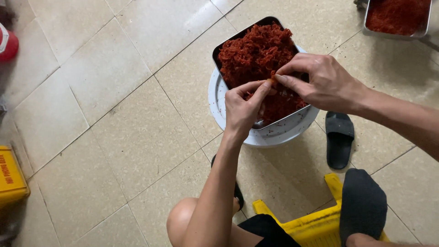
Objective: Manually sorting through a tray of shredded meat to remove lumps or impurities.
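Observation:
A steel tray (pixel 219 51) heaped with shredded red dried food (pixel 255 50) rests on top of an upturned white round tub (pixel 270 135) on the tiled floor. My left hand (pixel 243 107) and my right hand (pixel 320 82) meet over the tray's near half. Both pinch the same small strand of red shreds (pixel 271 81) between thumb and fingertips, the fingers touching each other. My right forearm comes in from the right edge, my left from below.
A second steel tray of red shreds (pixel 397 17) sits at the top right. A black slipper (pixel 339 139) lies right of the tub. A yellow plastic stool (pixel 315 224) and my black-socked foot (pixel 363 206) are below. A yellow box (pixel 10 176) stands at the left edge.

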